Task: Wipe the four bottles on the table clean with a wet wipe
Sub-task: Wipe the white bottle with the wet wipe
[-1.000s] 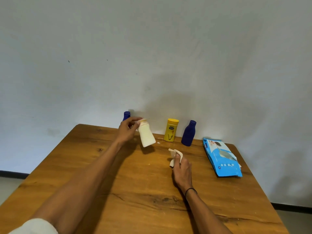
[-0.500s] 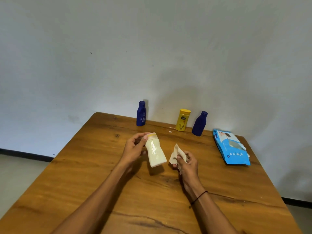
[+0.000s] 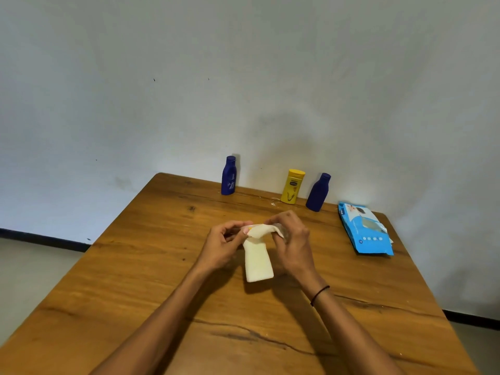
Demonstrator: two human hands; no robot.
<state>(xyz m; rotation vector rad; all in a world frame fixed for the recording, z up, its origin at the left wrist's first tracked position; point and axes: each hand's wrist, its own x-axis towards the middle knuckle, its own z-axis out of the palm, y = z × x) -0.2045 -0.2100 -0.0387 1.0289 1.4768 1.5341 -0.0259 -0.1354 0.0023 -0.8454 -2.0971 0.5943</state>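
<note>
A cream bottle point(image 3: 258, 262) is held above the middle of the wooden table point(image 3: 151, 266). My left hand point(image 3: 221, 246) grips it near its neck. My right hand point(image 3: 290, 244) pinches a white wet wipe point(image 3: 263, 230) and presses it over the bottle's top, hiding the cap. Along the far edge stand a dark blue bottle point(image 3: 229, 175), a yellow bottle point(image 3: 292, 186) and a second dark blue bottle point(image 3: 318, 192), all upright.
A blue pack of wet wipes point(image 3: 365, 230) lies flat at the far right of the table. A grey wall rises right behind the far edge. Floor shows past the table's left and right edges.
My left hand brought the cream bottle from the far row toward me. My right hand lifted the wipe off the table and laid it over the bottle's top.
</note>
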